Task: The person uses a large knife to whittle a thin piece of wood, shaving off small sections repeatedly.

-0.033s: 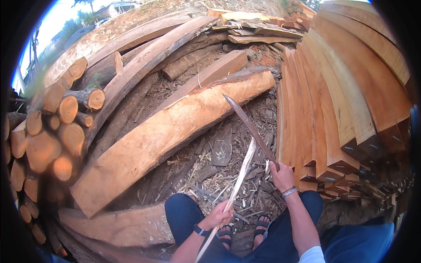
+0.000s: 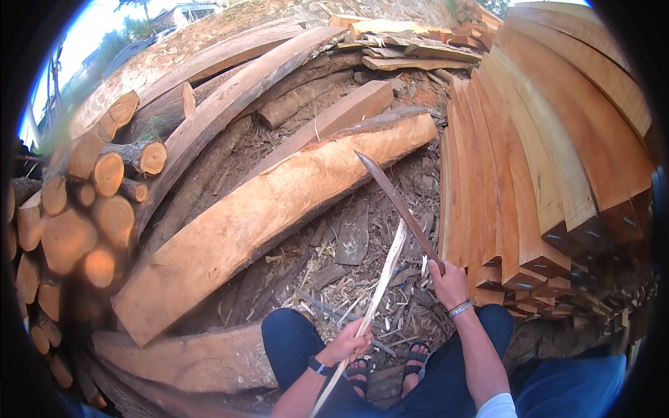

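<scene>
My left hand is closed round a long pale strip of split wood. The strip slants from my lap up and to the right, its lower end passing below my wrist. My right hand grips a machete by its handle end, fingers wrapped round it. Its long dark blade curves up and to the left, with the tip in front of the big slab. The strip's upper end lies close beside the blade; whether they touch I cannot tell. The handle is mostly hidden in my fist.
A large sawn slab crosses diagonally ahead. Cut logs are piled at the left, sawn beams stacked at the right. Wood chips litter the ground by my sandalled feet. Another slab lies at near left.
</scene>
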